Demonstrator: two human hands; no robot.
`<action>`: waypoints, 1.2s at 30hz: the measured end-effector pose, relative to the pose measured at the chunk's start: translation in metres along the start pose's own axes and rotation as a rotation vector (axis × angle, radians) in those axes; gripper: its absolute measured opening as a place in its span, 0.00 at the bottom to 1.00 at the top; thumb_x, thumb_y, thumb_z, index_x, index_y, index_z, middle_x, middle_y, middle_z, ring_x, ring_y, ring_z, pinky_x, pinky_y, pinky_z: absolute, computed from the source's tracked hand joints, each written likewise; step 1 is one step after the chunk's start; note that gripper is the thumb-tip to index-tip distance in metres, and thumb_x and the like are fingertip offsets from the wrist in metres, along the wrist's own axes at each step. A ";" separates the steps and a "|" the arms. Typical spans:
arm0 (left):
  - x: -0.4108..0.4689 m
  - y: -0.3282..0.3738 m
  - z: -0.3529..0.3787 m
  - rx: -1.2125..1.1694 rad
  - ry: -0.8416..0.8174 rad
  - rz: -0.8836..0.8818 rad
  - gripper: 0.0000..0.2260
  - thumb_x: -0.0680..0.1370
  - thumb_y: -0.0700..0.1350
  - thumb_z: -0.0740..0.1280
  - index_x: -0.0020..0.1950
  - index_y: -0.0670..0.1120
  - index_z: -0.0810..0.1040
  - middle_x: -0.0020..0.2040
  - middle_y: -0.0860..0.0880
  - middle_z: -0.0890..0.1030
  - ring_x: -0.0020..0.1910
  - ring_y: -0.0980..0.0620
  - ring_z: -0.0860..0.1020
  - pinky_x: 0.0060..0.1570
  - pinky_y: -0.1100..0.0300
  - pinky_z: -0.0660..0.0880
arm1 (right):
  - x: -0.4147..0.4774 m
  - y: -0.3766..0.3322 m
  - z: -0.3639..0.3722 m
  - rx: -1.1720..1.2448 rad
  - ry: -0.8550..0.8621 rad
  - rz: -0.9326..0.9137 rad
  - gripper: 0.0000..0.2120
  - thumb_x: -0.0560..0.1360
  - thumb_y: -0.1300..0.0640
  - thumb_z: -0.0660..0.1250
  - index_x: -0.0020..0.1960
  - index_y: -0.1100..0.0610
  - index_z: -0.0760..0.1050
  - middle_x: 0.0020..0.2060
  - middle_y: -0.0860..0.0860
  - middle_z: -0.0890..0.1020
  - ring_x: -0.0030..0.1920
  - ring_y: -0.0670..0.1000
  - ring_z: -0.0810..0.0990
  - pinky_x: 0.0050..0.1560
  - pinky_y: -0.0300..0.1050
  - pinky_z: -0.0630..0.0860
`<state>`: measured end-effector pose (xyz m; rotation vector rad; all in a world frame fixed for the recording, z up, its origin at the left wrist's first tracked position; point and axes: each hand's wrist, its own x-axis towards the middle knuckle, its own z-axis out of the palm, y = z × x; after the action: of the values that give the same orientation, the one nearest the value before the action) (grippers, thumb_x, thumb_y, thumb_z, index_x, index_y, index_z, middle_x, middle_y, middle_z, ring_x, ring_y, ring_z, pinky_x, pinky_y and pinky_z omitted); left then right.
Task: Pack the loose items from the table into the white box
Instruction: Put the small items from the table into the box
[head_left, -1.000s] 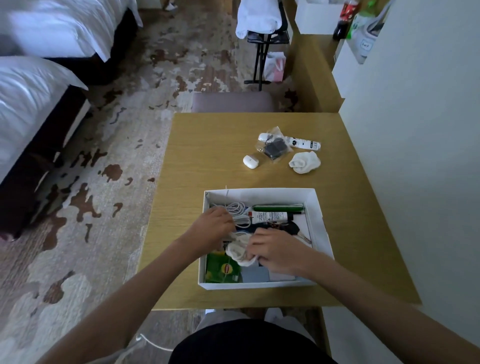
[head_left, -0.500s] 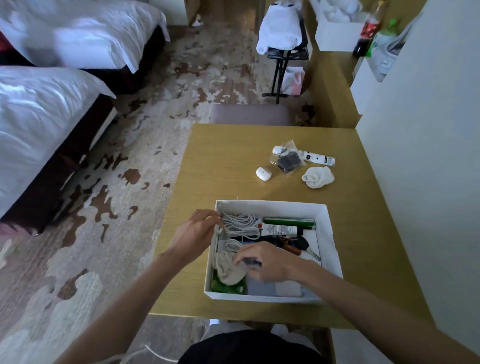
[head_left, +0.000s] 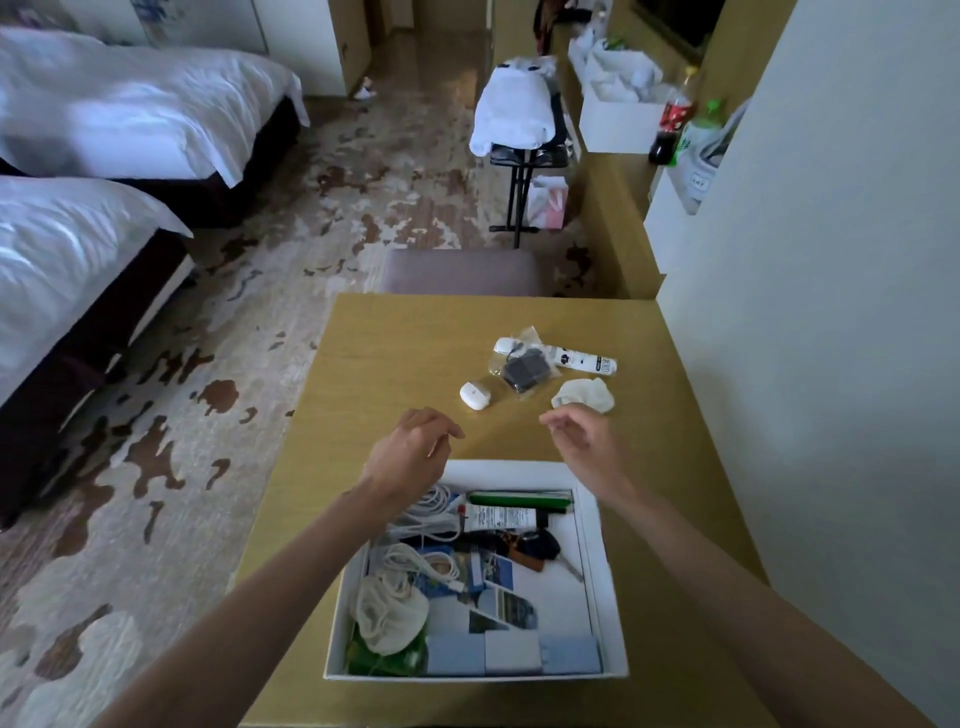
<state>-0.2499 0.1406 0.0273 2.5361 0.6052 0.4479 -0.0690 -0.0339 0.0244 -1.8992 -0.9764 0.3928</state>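
Note:
The white box (head_left: 605, 582) sits at the near edge of the wooden table (head_left: 395, 353), holding white cables, a tube, a green pen, keys, cards and a cream cloth pouch (head_left: 387, 613). Beyond it lie a small white case (head_left: 475, 395), a clear bag with a black item (head_left: 525, 368), a white tube (head_left: 584, 359) and a crumpled white sock (head_left: 584, 395). My left hand (head_left: 410, 452) hovers over the box's far left corner, fingers loosely curled and empty. My right hand (head_left: 582, 441) hovers just short of the sock, also empty.
A white wall (head_left: 831, 312) runs close along the table's right side. A grey chair back (head_left: 462, 271) stands at the table's far edge. Two beds (head_left: 78, 244) are at the left across patterned carpet. A luggage rack and a counter with bottles stand further back.
Both hands have come out of the box, leaving the cream pouch inside at the near left, and have moved forward over the table toward the loose items. The camera tilted up.

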 end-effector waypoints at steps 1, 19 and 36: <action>0.013 0.001 0.006 -0.004 -0.035 -0.002 0.10 0.77 0.39 0.61 0.51 0.50 0.80 0.55 0.52 0.79 0.59 0.53 0.72 0.43 0.55 0.75 | 0.010 0.006 -0.006 -0.034 0.012 0.021 0.10 0.76 0.68 0.64 0.52 0.57 0.80 0.48 0.49 0.83 0.50 0.45 0.80 0.52 0.38 0.77; 0.165 -0.087 0.115 0.602 -0.568 0.167 0.25 0.75 0.37 0.61 0.72 0.50 0.63 0.75 0.47 0.59 0.69 0.44 0.63 0.58 0.49 0.69 | 0.114 0.150 0.000 -1.074 -0.454 0.226 0.38 0.76 0.65 0.64 0.78 0.50 0.47 0.77 0.58 0.52 0.74 0.64 0.56 0.69 0.61 0.63; 0.104 -0.027 0.052 0.057 -0.323 -0.051 0.24 0.74 0.53 0.69 0.65 0.44 0.69 0.60 0.45 0.72 0.58 0.45 0.72 0.52 0.47 0.74 | 0.071 0.070 -0.013 0.203 0.218 0.528 0.08 0.79 0.57 0.61 0.55 0.57 0.75 0.42 0.52 0.81 0.36 0.41 0.80 0.30 0.33 0.75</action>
<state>-0.1495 0.1926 -0.0096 2.5635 0.5635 -0.0003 0.0166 -0.0044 -0.0197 -1.9453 -0.2693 0.5519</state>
